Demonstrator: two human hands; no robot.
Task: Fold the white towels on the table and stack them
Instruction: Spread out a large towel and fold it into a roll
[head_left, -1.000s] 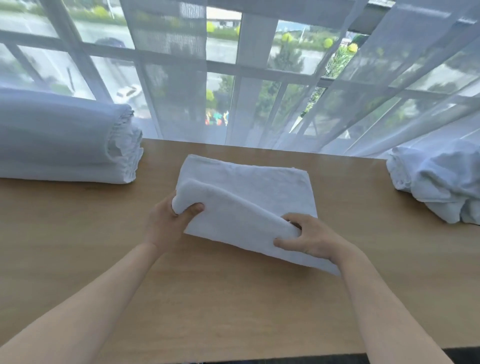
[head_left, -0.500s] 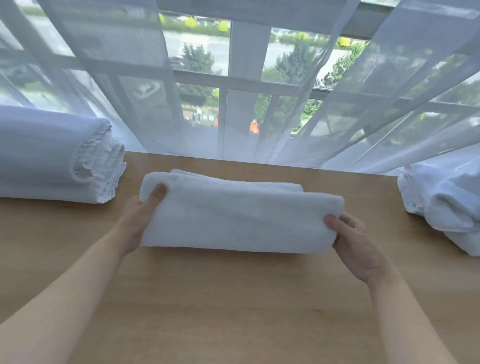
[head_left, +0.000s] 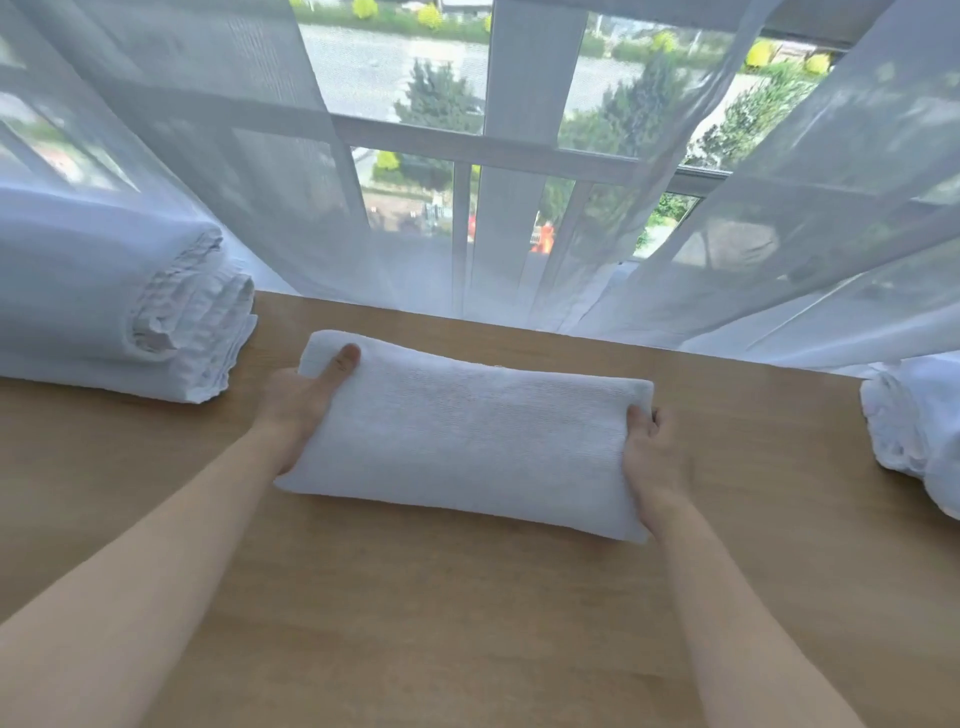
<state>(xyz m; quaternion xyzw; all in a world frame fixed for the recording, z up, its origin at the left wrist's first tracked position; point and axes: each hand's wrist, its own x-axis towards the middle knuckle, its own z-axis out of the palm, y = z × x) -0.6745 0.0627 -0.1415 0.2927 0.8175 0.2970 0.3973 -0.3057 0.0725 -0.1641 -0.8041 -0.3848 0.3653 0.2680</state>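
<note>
A folded white towel (head_left: 467, 436) is held just above the wooden table (head_left: 467, 623), tilted slightly. My left hand (head_left: 301, 400) grips its left end, thumb on top and fingers hidden underneath. My right hand (head_left: 652, 452) grips its right end, thumb over the edge. A stack of folded white towels (head_left: 104, 306) lies at the far left. A heap of unfolded white towels (head_left: 914, 431) sits at the right edge.
Sheer white curtains (head_left: 208, 156) hang along the table's far edge in front of a window with railings (head_left: 498, 156). Bare wood lies between me and the towel, and between the towel and each pile.
The near half of the towel was folded over into a compact rectangle. Both hands moved out to its ends and lifted it, with my view tilting up.
</note>
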